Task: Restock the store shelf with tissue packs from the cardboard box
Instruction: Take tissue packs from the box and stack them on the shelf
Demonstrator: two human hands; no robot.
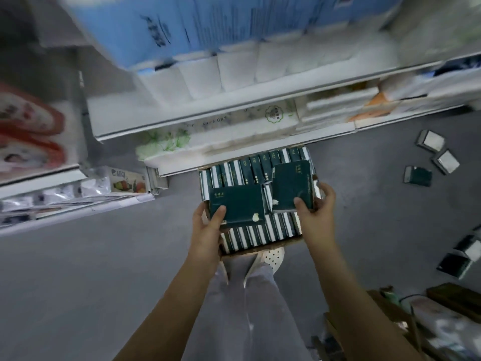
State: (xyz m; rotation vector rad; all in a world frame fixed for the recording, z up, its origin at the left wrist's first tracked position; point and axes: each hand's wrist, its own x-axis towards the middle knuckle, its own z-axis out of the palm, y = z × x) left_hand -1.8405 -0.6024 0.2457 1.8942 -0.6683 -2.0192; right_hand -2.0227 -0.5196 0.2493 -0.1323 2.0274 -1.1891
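A cardboard box (263,249) sits on the floor below the shelf, filled with rows of dark green tissue packs (242,173) standing on edge. My left hand (208,222) grips one dark green pack (238,207) by its lower left corner, thumb on top. My right hand (316,209) holds a second dark green pack (291,187) by its lower right corner. Both packs are flat, face up, just above the box. The white store shelf (226,110) rises in front of me.
Several loose tissue packs (430,140) lie scattered on the grey floor at right. White and blue paper rolls (234,71) fill the upper shelf. A lower shelf end (78,204) juts out at left. Cartons and clutter (442,321) sit at bottom right. My legs and shoe are below the box.
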